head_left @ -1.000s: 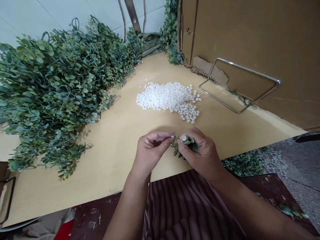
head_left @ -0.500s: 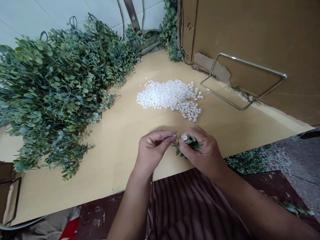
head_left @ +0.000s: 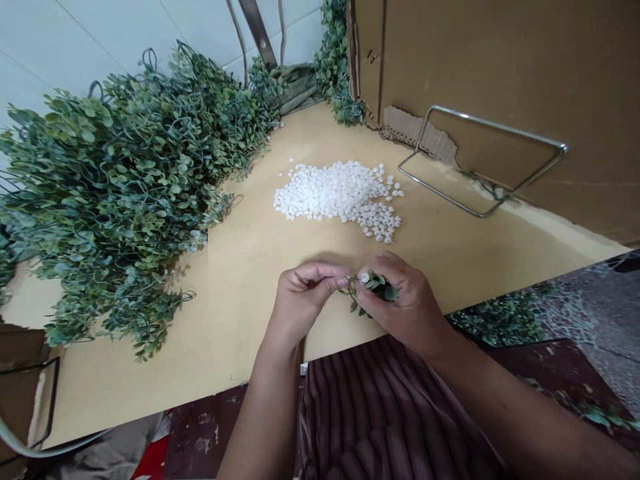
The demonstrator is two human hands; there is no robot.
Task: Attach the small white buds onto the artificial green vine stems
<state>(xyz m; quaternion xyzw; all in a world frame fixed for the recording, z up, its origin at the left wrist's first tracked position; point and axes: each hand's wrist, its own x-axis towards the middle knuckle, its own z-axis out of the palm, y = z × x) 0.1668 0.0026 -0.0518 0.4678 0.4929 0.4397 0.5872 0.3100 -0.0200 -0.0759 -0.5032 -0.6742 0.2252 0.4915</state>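
Note:
My left hand (head_left: 303, 293) is closed in a pinch, thumb against forefinger, at the tip of a thin green stem. Any small piece between those fingertips is hidden. Close beside it, my right hand (head_left: 407, 293) grips an artificial leaf sprig (head_left: 391, 293) with rounded green leaves, some hanging below the fingers. A small white bead-like piece (head_left: 365, 277) shows on the sprig by my right thumb and forefinger. Beyond both hands, a pile of small white bead-like pieces (head_left: 335, 190) lies spread on the tan tabletop (head_left: 240, 280).
A large heap of artificial greenery (head_left: 140, 173) covers the left side. At the right stands a cardboard box (head_left: 500, 60), with a bent metal wire frame (head_left: 445, 191) leaning by it. More greenery (head_left: 500, 320) lies below the table's right edge.
The left fingertips have shifted slightly down and closer in on the stem, and a white spot at them no longer shows. The right hand keeps its grip; the view has shifted a little.

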